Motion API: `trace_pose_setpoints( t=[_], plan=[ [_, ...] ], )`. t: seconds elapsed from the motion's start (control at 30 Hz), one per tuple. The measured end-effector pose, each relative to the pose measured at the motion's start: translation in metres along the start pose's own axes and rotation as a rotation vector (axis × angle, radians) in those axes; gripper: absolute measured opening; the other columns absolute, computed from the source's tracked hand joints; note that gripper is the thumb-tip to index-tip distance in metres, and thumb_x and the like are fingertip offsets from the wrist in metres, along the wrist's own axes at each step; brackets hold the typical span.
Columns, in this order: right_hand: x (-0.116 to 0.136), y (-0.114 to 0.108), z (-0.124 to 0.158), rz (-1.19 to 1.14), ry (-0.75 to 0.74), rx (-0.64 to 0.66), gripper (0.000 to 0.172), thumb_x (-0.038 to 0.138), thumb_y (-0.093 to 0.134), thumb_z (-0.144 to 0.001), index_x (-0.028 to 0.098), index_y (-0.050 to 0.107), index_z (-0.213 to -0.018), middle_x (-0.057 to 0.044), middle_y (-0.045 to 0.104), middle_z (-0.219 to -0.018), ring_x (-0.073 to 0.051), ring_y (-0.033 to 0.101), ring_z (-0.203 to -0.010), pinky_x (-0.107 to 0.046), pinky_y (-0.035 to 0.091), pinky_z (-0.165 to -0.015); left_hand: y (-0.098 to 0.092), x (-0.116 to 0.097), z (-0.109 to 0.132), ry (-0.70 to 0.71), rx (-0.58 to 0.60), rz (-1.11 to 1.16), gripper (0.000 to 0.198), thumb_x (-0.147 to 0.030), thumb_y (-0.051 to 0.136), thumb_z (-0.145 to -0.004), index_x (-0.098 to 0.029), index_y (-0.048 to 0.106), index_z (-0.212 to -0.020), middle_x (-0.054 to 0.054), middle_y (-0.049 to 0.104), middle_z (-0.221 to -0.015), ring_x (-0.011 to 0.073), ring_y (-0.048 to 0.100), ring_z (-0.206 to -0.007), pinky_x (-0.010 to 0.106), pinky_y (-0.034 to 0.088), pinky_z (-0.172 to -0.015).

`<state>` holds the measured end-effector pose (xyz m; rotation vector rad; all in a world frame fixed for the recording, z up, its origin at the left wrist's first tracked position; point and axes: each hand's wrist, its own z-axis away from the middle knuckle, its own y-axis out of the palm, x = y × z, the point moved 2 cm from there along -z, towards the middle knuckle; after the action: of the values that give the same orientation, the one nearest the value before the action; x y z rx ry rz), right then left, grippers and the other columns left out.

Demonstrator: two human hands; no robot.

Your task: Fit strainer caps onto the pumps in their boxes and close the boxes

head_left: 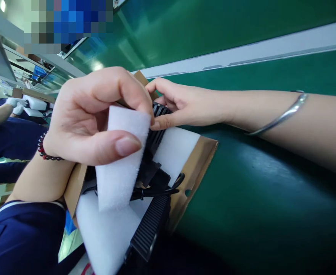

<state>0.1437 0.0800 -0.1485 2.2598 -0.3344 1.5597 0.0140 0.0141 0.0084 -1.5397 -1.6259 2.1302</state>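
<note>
Foam strip [119, 160] hung pinched in your left hand [90, 118] at near left above the cardboard box [196, 160], while your right hand [182, 105] clasped the black finned part's [156, 135] far end, seemingly steadying it.

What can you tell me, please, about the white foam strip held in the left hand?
The white foam strip is a soft, fuzzy-looking rectangular piece. The left hand pinches its upper end between thumb and fingers, so it hangs down in front of the black ribbed part in the cardboard box.
</note>
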Motion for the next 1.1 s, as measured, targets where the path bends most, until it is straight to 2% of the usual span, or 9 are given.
trace_pose_setpoints(
  t=[0.13,0.37,0.47,0.6,0.73,0.8,0.87,1.03,1.1],
  plan=[
    [0.016,0.005,0.004,0.096,-0.062,0.008,0.03,0.024,0.075,-0.087,0.021,0.05,-0.105,-0.001,0.065,-0.108,-0.02,0.061,-0.107,-0.026,0.052,-0.085,0.001,-0.001,0.0,-0.071,-0.043,0.006,0.051,-0.067,0.051,-0.093,-0.018,0.064,-0.089,0.002,0.064,-0.082,0.0192,0.065,-0.078,0.043,0.054,-0.074],
    [0.026,0.004,0.004,0.084,0.106,0.057,0.034,0.011,0.076,-0.084,0.023,0.053,-0.107,0.004,0.068,-0.103,-0.014,0.067,-0.104,-0.019,0.053,-0.077,0.003,-0.003,-0.009,-0.045,-0.067,0.0,0.07,-0.084,0.054,-0.082,-0.015,0.064,-0.078,0.004,0.066,-0.069,0.0187,0.065,-0.066,0.039,0.054,-0.06],
    [0.028,0.008,0.004,0.087,0.16,-0.006,0.029,0.016,0.076,-0.085,0.023,0.056,-0.104,0.006,0.07,-0.099,-0.013,0.069,-0.101,-0.018,0.053,-0.073,0.002,-0.003,-0.009,-0.047,-0.057,0.017,0.074,-0.087,0.049,-0.083,-0.015,0.065,-0.081,0.004,0.066,-0.072,0.0179,0.064,-0.066,0.04,0.054,-0.061],
    [0.025,0.009,0.006,0.008,0.198,-0.036,0.015,0.032,0.061,-0.095,0.026,0.059,-0.109,0.009,0.07,-0.1,-0.011,0.069,-0.103,-0.02,0.052,-0.074,0.003,-0.002,-0.007,-0.057,-0.06,0.07,0.075,-0.089,0.047,-0.082,-0.017,0.069,-0.085,0.005,0.065,-0.076,0.0192,0.063,-0.069,0.046,0.056,-0.069],
    [0.023,0.005,0.004,0.097,0.184,0.013,0.035,0.045,0.068,-0.093,0.025,0.056,-0.12,0.003,0.069,-0.108,-0.016,0.067,-0.102,-0.023,0.052,-0.073,0.005,-0.002,-0.006,-0.096,-0.092,0.091,0.083,-0.093,0.035,-0.083,-0.019,0.071,-0.087,0.006,0.064,-0.076,0.0218,0.063,-0.068,0.055,0.055,-0.074],
    [0.024,0.004,0.002,0.241,0.204,-0.034,0.044,0.047,0.074,-0.09,0.022,0.054,-0.12,-0.002,0.067,-0.111,-0.022,0.064,-0.105,-0.024,0.051,-0.07,0.005,-0.002,-0.006,-0.099,-0.089,0.097,0.08,-0.092,0.039,-0.084,-0.019,0.071,-0.086,0.008,0.065,-0.076,0.0236,0.063,-0.068,0.055,0.055,-0.073],
    [0.026,0.005,0.0,0.3,0.203,-0.111,0.044,0.045,0.078,-0.087,0.021,0.054,-0.116,-0.004,0.065,-0.109,-0.024,0.061,-0.108,-0.024,0.049,-0.07,0.004,-0.002,-0.007,-0.076,-0.093,0.107,0.071,-0.087,0.049,-0.084,-0.02,0.072,-0.085,0.007,0.065,-0.074,0.0229,0.063,-0.067,0.048,0.054,-0.069],
    [0.029,0.008,0.001,0.03,0.094,-0.096,0.057,0.019,0.087,-0.071,0.027,0.053,-0.115,0.004,0.065,-0.101,-0.017,0.064,-0.101,-0.02,0.05,-0.074,0.004,-0.003,-0.008,-0.095,-0.123,0.072,0.054,-0.074,0.068,-0.081,-0.02,0.071,-0.082,0.007,0.068,-0.073,0.0216,0.063,-0.068,0.035,0.049,-0.058],
    [0.027,0.007,0.002,0.011,0.121,-0.075,0.046,0.019,0.087,-0.073,0.024,0.057,-0.107,0.003,0.065,-0.091,-0.017,0.065,-0.092,-0.022,0.049,-0.069,0.004,-0.003,-0.01,-0.073,-0.123,0.056,0.052,-0.073,0.07,-0.08,-0.022,0.071,-0.081,0.006,0.068,-0.073,0.022,0.064,-0.068,0.034,0.049,-0.055]
  ],
)
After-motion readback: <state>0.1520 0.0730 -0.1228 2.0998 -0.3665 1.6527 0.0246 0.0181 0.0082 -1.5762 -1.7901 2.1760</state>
